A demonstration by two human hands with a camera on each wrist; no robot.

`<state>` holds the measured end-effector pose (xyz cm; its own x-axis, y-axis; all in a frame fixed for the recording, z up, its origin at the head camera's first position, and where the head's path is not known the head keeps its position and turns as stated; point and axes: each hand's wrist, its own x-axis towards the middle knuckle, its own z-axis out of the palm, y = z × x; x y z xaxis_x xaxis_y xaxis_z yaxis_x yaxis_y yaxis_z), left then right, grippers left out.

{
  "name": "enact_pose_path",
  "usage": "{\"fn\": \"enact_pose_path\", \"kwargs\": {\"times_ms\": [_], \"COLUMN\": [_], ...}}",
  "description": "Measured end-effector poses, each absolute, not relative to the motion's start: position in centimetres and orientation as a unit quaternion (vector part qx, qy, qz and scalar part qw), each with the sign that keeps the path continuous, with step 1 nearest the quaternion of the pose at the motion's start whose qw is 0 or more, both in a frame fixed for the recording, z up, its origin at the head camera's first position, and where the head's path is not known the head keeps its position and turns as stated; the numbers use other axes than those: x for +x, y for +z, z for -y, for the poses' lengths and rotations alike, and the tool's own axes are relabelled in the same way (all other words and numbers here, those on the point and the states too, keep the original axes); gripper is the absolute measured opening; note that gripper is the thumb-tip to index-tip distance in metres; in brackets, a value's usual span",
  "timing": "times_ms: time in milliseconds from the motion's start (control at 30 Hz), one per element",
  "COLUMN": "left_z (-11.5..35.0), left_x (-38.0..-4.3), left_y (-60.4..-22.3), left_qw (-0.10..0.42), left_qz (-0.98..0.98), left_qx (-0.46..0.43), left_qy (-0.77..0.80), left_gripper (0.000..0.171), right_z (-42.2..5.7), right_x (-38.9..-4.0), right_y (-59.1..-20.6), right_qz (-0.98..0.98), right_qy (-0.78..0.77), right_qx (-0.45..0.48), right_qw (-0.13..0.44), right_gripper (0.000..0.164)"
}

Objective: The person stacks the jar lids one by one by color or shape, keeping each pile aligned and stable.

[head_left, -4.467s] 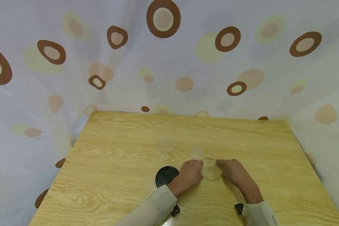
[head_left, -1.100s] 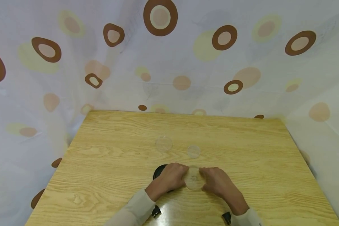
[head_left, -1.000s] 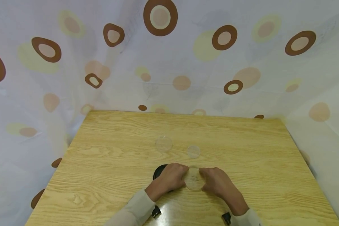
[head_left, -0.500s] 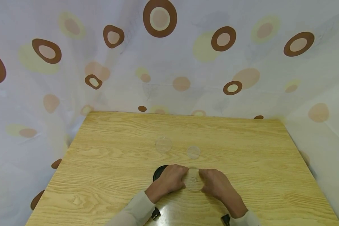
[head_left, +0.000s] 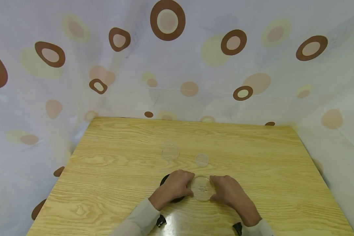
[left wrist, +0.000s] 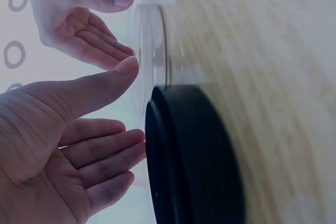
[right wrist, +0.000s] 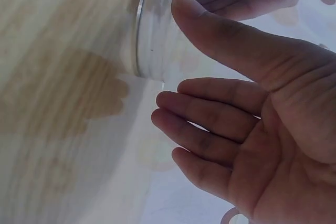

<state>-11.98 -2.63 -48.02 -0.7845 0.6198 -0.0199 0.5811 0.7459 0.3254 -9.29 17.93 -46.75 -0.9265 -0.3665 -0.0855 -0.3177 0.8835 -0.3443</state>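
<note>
A clear round shallow dish (head_left: 202,189) with small print on it lies on the wooden table between the two hands. My left hand (head_left: 178,184) is beside its left edge, thumb and fingers spread apart and holding nothing. On the other side, my right hand (head_left: 228,191) has its fingers loosely extended and its thumb right at the dish's edge. Under the left hand stands a black round container (left wrist: 197,150) with a stepped rim, partly hidden from the head view. The left fingertips come close to that rim in the left wrist view.
Farther back on the table (head_left: 121,157) lie a clear round disc (head_left: 171,152) and a smaller clear disc (head_left: 202,160). A patterned curtain (head_left: 188,59) hangs behind the table and along both sides.
Over the last few seconds, both hands brought the clear dish left and nearer, beside the black container. Since half a second ago, the hands have loosened from its rim and the left has drawn slightly away.
</note>
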Motion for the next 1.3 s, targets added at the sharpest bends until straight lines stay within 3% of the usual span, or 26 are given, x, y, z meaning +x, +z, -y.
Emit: {"fn": "enact_pose_path", "kwargs": {"times_ms": [233, 600, 1300], "left_z": [3.4, 5.1, 8.3], "left_x": [-12.8, -13.3, -15.2], "left_y": [-47.8, -46.9, -47.2], "left_qw": [0.036, 0.032, -0.014], "left_qz": [-0.931, -0.933, -0.939], "left_qx": [0.325, 0.309, 0.266], "left_qy": [0.159, 0.18, 0.216], "left_gripper": [0.034, 0.056, 0.062], "right_z": [-17.7, -16.7, -12.9], "right_x": [-10.1, -12.5, -16.8], "right_y": [-45.9, -45.4, -44.9], "right_qz": [-0.965, -0.958, -0.959], "right_qy": [-0.185, -0.215, -0.199], "right_qx": [-0.168, -0.175, -0.188], "right_qw": [0.08, 0.08, 0.078], "right_gripper": [0.064, 0.062, 0.061]}}
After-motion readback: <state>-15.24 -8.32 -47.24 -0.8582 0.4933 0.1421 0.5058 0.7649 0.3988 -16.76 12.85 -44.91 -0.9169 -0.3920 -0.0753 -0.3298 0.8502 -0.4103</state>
